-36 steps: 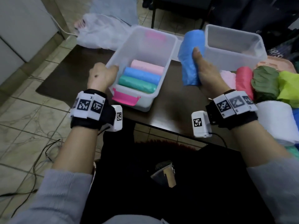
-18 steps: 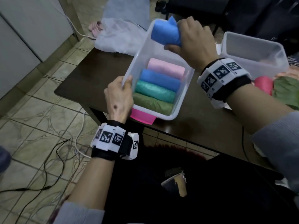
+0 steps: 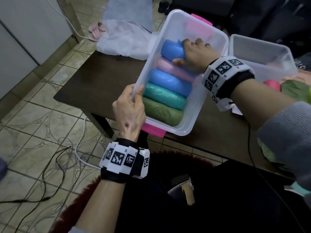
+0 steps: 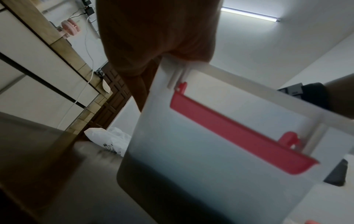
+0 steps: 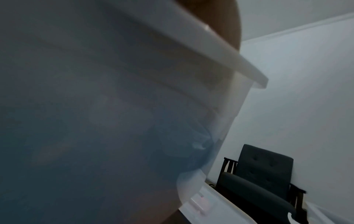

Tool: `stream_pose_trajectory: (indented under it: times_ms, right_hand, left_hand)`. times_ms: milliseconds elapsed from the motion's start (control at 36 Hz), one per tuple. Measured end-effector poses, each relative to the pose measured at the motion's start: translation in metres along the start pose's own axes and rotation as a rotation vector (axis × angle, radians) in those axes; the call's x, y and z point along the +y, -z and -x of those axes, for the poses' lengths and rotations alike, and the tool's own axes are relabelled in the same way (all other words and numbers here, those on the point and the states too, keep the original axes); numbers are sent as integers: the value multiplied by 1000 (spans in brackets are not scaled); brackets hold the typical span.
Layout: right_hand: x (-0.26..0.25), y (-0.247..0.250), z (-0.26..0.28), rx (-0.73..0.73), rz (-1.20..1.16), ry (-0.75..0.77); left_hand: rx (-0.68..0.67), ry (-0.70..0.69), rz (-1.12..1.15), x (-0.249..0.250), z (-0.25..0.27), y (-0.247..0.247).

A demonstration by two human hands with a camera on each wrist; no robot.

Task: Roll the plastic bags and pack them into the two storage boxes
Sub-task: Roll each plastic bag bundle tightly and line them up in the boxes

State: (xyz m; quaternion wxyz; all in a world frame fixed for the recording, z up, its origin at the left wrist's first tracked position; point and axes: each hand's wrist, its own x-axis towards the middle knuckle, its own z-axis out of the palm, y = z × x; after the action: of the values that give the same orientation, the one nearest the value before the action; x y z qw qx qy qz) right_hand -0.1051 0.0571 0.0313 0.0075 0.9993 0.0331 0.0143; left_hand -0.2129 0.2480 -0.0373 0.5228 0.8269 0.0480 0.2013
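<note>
A clear storage box with pink latches stands on the dark table. Inside lie rolled bags in a row: green, teal, blue and pink. My right hand is inside the box, gripping a blue rolled bag behind the pink one. My left hand grips the box's near left rim, thumb inside. The left wrist view shows the box's wall with the red-pink latch. A second clear box stands to the right.
More rolled bags, red and green, lie on the table at the right. A white plastic bag hangs over the table's far left edge. Cables run across the tiled floor at the left.
My right hand has carried the blue roll from above the far rim down into the box, behind the pink roll. My left hand has kept its hold on the box's rim.
</note>
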Motion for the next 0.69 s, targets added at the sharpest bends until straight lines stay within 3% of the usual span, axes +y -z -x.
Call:
stream_pose_trajectory:
  times_ms: [194,361,611,694]
  right_hand:
    - [-14,7,14,193,110,36]
    - [-17,2,22,159,177,26]
    - [-16,3,12,131,164,-123]
    - [-14,3,11,98,167,-93]
  left_hand:
    - [12,38,-9,-3,-2,1]
    - [19,45,-5,-5,0,2]
    - [-2,13,-10,-4,1,2]
    - [2,6,-9,-3,0,1]
